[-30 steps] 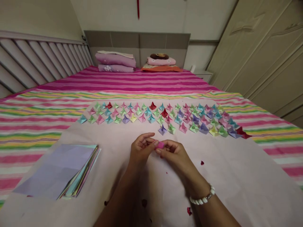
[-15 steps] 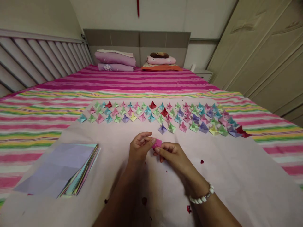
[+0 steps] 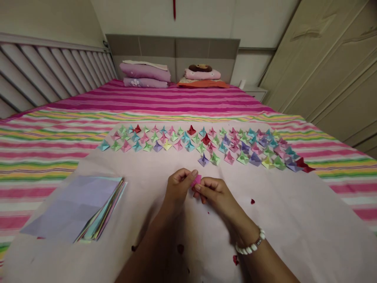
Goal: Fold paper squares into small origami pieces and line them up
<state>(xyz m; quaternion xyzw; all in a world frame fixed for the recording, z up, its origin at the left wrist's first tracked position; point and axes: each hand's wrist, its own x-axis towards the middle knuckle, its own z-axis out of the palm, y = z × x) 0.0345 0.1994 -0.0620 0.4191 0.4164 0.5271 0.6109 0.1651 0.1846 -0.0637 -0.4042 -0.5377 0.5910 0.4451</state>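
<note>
A small folded piece of pink paper [image 3: 196, 180] is pinched between my two hands, above the pale sheet [image 3: 147, 173]. My left hand [image 3: 180, 185] grips its left side, with the thumb on top and the fingers curled. From the right, my right hand [image 3: 212, 189] pinches its lower edge between thumb and fingers. Parts of the paper are hidden by my fingertips. Beyond my hands stand rows of small folded paper boats [image 3: 190, 146] in several colours. A stack of coloured paper [image 3: 79, 204], lilac on top, lies on the left.
Dark red scraps [image 3: 252, 201] lie scattered on the pale sheet around my forearms. The sheet lies over a striped bedspread [image 3: 338, 177]. Folded bedding [image 3: 145, 72] rests by the headboard [image 3: 156, 45], with a white rail [image 3: 59, 74] on the left and a wardrobe [image 3: 332, 67] on the right.
My left hand has moved slightly right and its fingers have curled in closer around the pink paper. My right hand is almost unchanged. The whole view has shifted a little.
</note>
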